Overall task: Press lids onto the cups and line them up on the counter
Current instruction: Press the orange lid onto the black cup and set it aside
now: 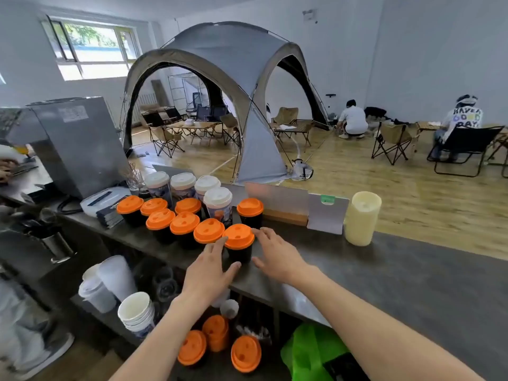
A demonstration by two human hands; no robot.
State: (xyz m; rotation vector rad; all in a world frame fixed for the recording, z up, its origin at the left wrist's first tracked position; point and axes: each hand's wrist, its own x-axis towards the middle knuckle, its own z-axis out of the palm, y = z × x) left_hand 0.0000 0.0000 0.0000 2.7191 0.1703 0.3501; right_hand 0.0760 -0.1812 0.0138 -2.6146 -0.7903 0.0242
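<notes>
Now both hands, left hand (210, 266) and right hand (276, 255), flank the nearest orange-lidded cup (238, 243) on the table (384, 270), each grip wide, holding nothing. Risk: a careless nudge could tip it into the neighbouring cup (209, 232), toppling the row.

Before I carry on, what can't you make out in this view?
- Head view: whether the lid on the nearest cup is fully seated; too small to tell.
- Prints on the white-lidded cups: blurred.
- Items on the lower shelf: dark, partly behind the left hand and its forearm.
</notes>
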